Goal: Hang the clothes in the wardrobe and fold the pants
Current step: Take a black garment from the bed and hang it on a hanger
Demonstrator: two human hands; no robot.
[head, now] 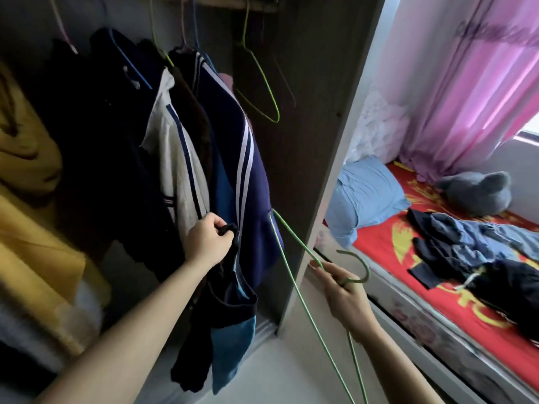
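- The person is standing at the open wardrobe (315, 112) and, as I read it, is putting one garment onto a hanger before hanging it up.
- The left hand (208, 239) is gripping a dark top with blue panels (233, 310), fingers curled round a bunched edge. The top is dangling at the wardrobe's opening, just beside the hung navy striped jacket (253, 170).
- The right hand (347, 295) is holding a green wire hanger (294, 235) near its neck, fingers closed on the wire close to the hook. One shoulder of the hanger is reaching toward the jacket.
- The next move is probably calling for the left hand to open up the bunched cloth so the hanger's shoulder can slide inside. After that the hook would go over the rail (256, 4), where an empty green hanger (262, 83) is dangling beside the jacket.
- More clothes (472, 243) are lying in a heap on the bed (408, 287), well apart from the wardrobe, so much of the task looks undone. Whether the pants are among them I cannot tell.
- The held hanger's lower part is running out of the bottom of the frame, and the rail is showing only at the top edge.
- Whether the left hand is gripping a collar or a hem is unclear. The dark hung clothes are merging into shadow, and the edges of the view are blurring.
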